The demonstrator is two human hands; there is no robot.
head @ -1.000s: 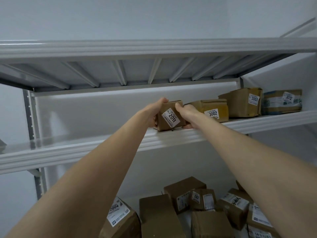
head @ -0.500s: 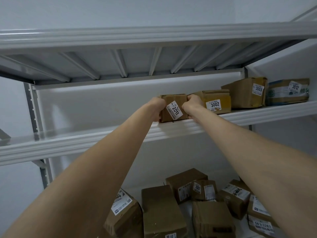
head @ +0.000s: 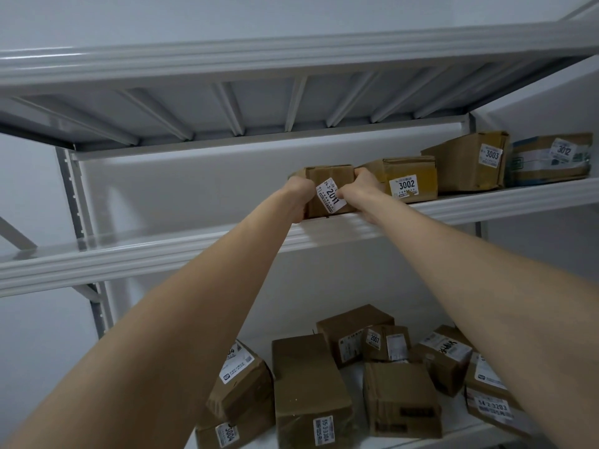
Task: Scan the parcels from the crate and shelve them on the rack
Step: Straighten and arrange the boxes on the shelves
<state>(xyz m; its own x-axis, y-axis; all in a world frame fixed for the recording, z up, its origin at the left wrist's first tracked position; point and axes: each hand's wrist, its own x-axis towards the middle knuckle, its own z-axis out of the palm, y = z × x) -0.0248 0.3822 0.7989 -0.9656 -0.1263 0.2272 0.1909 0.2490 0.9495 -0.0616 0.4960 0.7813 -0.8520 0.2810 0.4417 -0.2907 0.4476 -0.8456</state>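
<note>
A small brown parcel labelled 2011 (head: 329, 181) stands on the upper shelf (head: 486, 202) of the white rack, at its front edge. My left hand (head: 299, 197) grips its left side and my right hand (head: 359, 192) grips its right side, fingers curled round the box. It sits just left of the parcel labelled 3002 (head: 410, 181). Further right on the same shelf are parcel 3003 (head: 470, 160) and parcel 3012 (head: 551, 158).
The shelf left of my hands (head: 129, 254) holds nothing. Another shelf (head: 291, 59) hangs close overhead. Several brown parcels (head: 324, 384) lie jumbled on the lower shelf below my arms. A rack upright (head: 73, 189) stands at the left.
Both hands have pushed parcel 2011 from tilted at the shelf edge to sitting flat on the shelf beside parcel 3002. The view has tipped slightly upward.
</note>
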